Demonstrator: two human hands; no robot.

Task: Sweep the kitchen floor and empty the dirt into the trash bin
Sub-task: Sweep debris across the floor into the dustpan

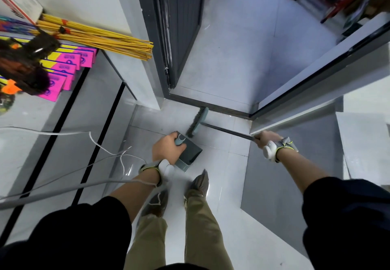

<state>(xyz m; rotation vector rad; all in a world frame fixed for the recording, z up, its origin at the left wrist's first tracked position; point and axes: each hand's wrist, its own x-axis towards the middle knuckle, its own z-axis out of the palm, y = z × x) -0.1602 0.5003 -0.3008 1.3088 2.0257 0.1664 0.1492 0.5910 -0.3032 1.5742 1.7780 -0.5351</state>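
Sweeping stance: left grip (pixel 166 149) clamped round dustpan (pixel 191 151) handle, right grip (pixel 267 141) clamped round broom (pixel 198 122) shaft, bristles beside dustpan.

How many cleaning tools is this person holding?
2. A dustpan, gripped by the left hand, near the shoes; a broom, its handle held by the right hand, head by the door threshold. None seems hidden.
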